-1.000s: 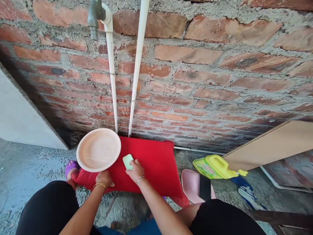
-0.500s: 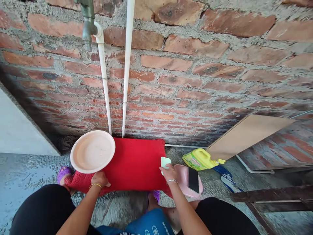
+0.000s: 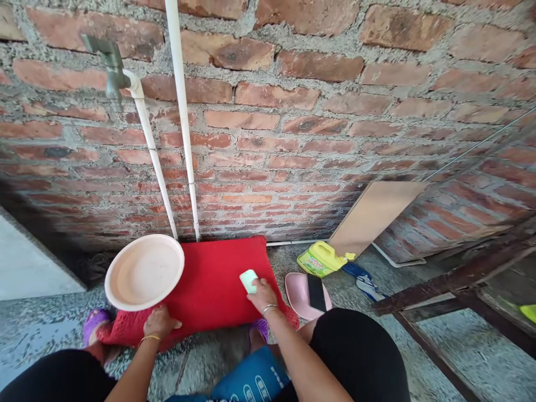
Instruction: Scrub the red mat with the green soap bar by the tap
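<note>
A red cloth [image 3: 213, 271] with knitted-looking edges lies spread on a low surface in front of the brick wall. My left hand [image 3: 160, 322] is closed on the cloth's near side, just below a pale pink basin [image 3: 115, 290] on its left end. In my right hand [image 3: 263, 295] is a pale green bar of soap [image 3: 248, 280], held over the cloth's right half. Whether the soap touches the cloth, I cannot tell. Right of that hand, a pink dish [image 3: 295, 295] on the ground carries a black rectangular object [image 3: 316, 291].
A yellow jug [image 3: 320, 258] stands beside a leaning board [image 3: 372, 215], with blue-and-white slippers [image 3: 365, 282] nearby. A tap [image 3: 114, 72] and white pipes [image 3: 187, 139] run along the wall. At right is a dark wooden frame [image 3: 419, 290].
My right hand has brought the soap leftward from the cloth's right edge to over its surface. My left hand stays at the near side. The view has shifted right.
</note>
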Demonstrator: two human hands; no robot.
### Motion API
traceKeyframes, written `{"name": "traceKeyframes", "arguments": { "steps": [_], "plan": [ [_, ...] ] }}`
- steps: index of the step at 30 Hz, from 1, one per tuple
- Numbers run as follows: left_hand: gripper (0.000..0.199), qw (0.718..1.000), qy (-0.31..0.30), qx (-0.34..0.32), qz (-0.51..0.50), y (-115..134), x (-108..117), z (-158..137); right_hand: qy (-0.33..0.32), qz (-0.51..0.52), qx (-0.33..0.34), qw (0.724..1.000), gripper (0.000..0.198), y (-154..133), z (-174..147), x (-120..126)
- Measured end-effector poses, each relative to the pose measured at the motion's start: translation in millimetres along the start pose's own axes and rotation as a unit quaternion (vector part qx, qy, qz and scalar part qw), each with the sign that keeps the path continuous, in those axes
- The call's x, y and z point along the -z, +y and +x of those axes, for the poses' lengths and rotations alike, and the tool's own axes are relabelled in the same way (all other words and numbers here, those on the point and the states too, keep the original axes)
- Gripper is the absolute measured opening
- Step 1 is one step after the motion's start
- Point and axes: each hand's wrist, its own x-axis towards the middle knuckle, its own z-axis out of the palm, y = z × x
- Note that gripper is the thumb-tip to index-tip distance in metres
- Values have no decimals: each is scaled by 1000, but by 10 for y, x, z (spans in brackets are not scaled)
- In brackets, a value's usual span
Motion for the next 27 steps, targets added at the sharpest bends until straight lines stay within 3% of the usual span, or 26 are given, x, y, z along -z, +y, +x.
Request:
{"name": "traceKeyframes", "arguments": {
  "steps": [3,6,8,10,13,16,19,21,23,27],
  "plan": [
    [60,1000,1,-3,1,13,33,-37,16,14,-162,987,34,362,-42,303],
    [58,1000,3,-4,1,35,95,-119,27,30,-225,973,38,438,-75,412],
    [58,1000,2,-9,3,50,142,-180,50,34,-180,982,39,231,-100,318],
    [57,1000,-1,-16,10,59,181,-229,58,23,-68,996,38,-132,-157,117],
    [53,999,-3,-33,24,40,204,-267,18,12,85,996,33,-740,-335,-271],
    [43,999,-11,-49,10,-48,205,-262,-25,15,161,987,32,-1167,-553,-610],
    [34,998,-28,-40,-27,-201,231,-228,-53,15,207,977,30,-1313,-680,-767],
    [30,998,-37,-22,-48,-302,276,-204,-68,3,220,973,31,-1246,-672,-733],
    [29,997,-46,-6,-64,-365,335,-190,-72,-15,183,980,38,-1044,-589,-595],
    [36,995,-50,24,-82,-337,438,-194,-55,-60,-23,996,48,-368,-337,-174]
  ]
}}
